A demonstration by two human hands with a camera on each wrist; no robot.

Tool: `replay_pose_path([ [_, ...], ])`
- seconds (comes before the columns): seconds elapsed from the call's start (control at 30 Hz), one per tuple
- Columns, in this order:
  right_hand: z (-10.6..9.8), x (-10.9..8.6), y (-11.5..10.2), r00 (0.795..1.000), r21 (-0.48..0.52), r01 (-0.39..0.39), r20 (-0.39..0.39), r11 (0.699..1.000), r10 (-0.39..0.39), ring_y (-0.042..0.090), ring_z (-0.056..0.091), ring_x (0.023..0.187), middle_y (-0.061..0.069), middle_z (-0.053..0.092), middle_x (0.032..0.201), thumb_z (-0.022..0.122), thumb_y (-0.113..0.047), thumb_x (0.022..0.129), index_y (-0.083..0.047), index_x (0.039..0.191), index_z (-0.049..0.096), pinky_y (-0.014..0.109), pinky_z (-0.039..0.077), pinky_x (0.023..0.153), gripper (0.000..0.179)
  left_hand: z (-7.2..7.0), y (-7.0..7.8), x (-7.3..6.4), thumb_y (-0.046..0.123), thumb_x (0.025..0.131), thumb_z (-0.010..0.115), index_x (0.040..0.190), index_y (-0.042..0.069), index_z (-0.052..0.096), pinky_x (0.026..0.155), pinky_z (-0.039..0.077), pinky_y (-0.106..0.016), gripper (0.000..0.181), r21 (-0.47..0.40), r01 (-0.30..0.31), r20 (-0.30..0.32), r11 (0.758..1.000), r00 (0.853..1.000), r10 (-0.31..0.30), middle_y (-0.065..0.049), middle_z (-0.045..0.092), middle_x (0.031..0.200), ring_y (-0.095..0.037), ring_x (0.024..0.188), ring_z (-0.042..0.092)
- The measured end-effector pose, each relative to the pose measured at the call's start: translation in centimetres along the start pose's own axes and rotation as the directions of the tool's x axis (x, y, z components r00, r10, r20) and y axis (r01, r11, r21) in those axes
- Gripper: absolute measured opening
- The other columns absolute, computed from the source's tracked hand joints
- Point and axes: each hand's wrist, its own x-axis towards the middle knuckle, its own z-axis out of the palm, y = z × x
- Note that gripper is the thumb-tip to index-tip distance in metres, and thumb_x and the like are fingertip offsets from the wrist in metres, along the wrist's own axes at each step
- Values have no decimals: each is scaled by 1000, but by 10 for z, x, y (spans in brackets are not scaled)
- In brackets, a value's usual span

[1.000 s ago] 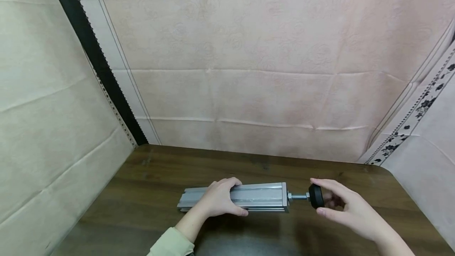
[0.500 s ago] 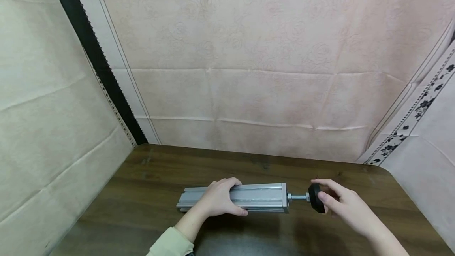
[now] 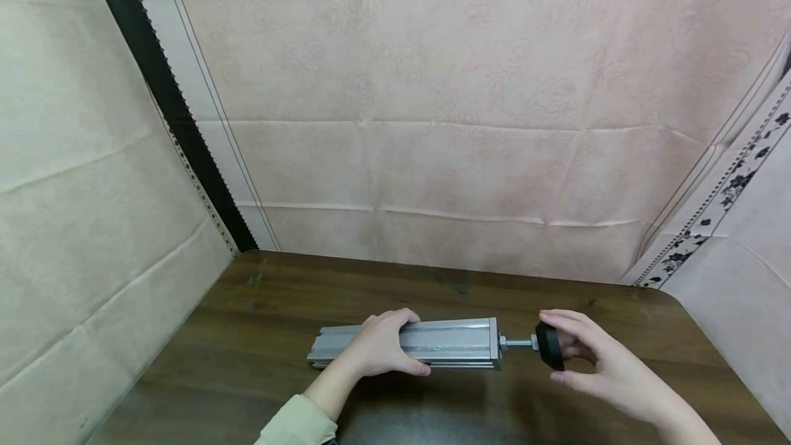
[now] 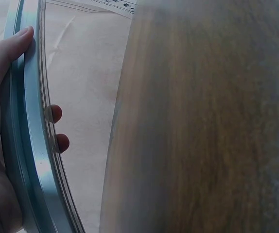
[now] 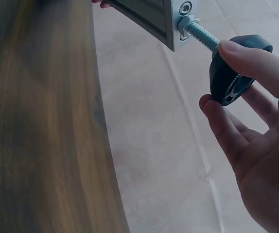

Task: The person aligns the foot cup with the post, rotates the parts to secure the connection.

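Observation:
A silver aluminium extrusion (image 3: 451, 338) lies level across the head view, above the tabletop. Over its left half is my left hand (image 3: 380, 347), gripping it with the thumb on the near side; in the left wrist view two fingertips (image 4: 61, 142) show past its far edge. From the end plate (image 5: 173, 34) on its right end sticks a threaded rod (image 3: 520, 343) with a nut at each end. A black levelling foot (image 3: 548, 347) sits on the rod. My right hand (image 3: 599, 366) pinches the foot's rim between thumb and fingers.
A brown wooden table (image 3: 278, 314) with rounded far corners lies below. Pale cloth (image 3: 432, 101) hangs behind it and at both sides. A black strip (image 3: 179, 115) runs down the left corner, and a floral border (image 3: 711, 218) down the right.
My right thumb moved up across the foot's front half a second ago and is now back at its lower edge. The foot has turned on its axis. The left hand stays put.

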Motion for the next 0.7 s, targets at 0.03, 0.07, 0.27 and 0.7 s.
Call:
replay_pose_path([
  [0.03,0,0,-1,1000,-1,-11,-5,1000,11,10,62,90,1,38,136,77,5,72,-1,138,40,19,47,76,76,0,0,0,59,58,78,114,20,59,91,37,-42,71,0,-1,0,1000,1000,1,7,60,111,-12,102,54],
  [0.07,0,0,-1,1000,3,-20,-8,1000,20,11,62,88,0,39,134,77,5,72,-1,138,40,20,48,75,75,1,0,0,59,57,79,113,20,59,91,37,-41,71,3,-3,-2,1000,1000,3,7,60,111,-12,102,54],
  [0.27,2,1,-8,972,-1,-231,-44,973,231,11,61,73,-4,58,100,74,-5,79,-10,137,44,25,47,60,65,2,-1,-1,59,58,78,114,19,59,91,37,-41,71,9,-4,2,1000,1000,4,7,60,111,-11,102,54],
  [0.7,2,7,-13,923,-5,-383,-36,924,383,9,56,59,-6,57,76,55,-10,94,-5,124,50,28,46,49,31,1,0,-1,63,57,77,113,20,59,90,37,-41,72,12,-7,2,1000,1000,7,7,60,109,-11,100,54],
])
